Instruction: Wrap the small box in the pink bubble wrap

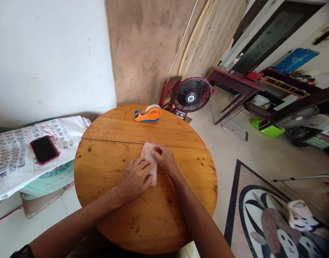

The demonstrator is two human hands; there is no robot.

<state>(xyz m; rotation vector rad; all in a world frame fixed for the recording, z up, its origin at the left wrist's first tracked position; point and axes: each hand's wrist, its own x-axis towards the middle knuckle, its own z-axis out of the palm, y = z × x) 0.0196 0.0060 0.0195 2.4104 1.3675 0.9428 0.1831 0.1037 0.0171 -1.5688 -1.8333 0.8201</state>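
A flat, narrow packet in whitish, translucent wrapping (148, 152), which looks like bubble wrap, lies on the round wooden table (105, 161). What is inside cannot be made out. My left hand (134, 178) rests palm down across its left side and lower part, fingers stretched out over it. At the upper right edge, my right hand (164, 157) pinches the wrapping between thumb and fingers. A small clear strip, perhaps tape, sticks out past the packet's far end. Farther back on the table stands an orange and blue tape dispenser (150, 115) with a roll in it.
Left of the table, a phone with a red case (44, 149) lies on a printed white sack (70, 130). A fan (192, 95) stands behind the table, near the wooden board wall. To the right are a dark red desk (236, 79) and a panda-patterned floor section (272, 215).
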